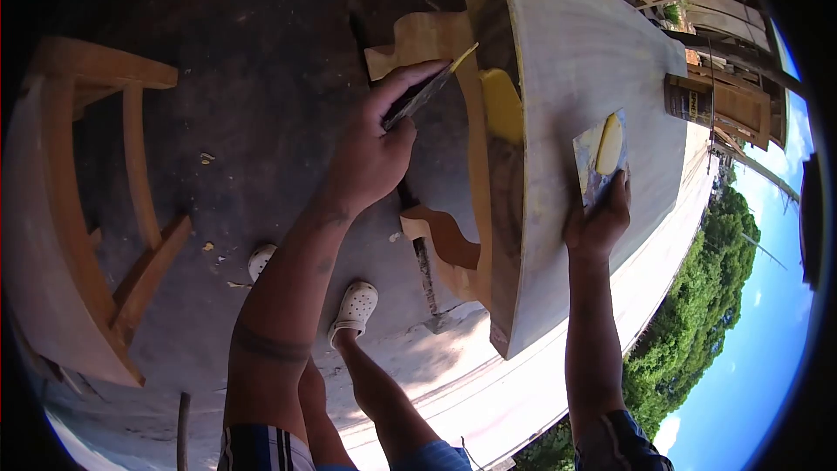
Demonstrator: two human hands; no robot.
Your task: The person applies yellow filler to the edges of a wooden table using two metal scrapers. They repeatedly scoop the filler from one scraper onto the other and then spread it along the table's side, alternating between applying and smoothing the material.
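Observation:
My left hand [379, 139] is closed on a flat putty scraper [423, 96], whose tip carries yellow putty. That tip is close to the side edge of a large wooden tabletop [602, 52] but apart from it. On that side, a thick patch of yellow putty [502, 105] is spread. In my right hand [602, 218] is a thin, flat, smeared plate [588, 157], with a lump of yellow putty [609, 145] on it. This hand is in front of the pale, sanded-looking top face. The view is strongly tilted, with the sky at the right.
Curved wooden apron and leg pieces [449, 235] show beneath the tabletop. Another wooden frame piece [131, 166] stands at the left. A dark can [689, 100] is by the tabletop's far end. My light clogs [356, 307] are on a dark floor with scraps. Trees [697, 279] lie beyond.

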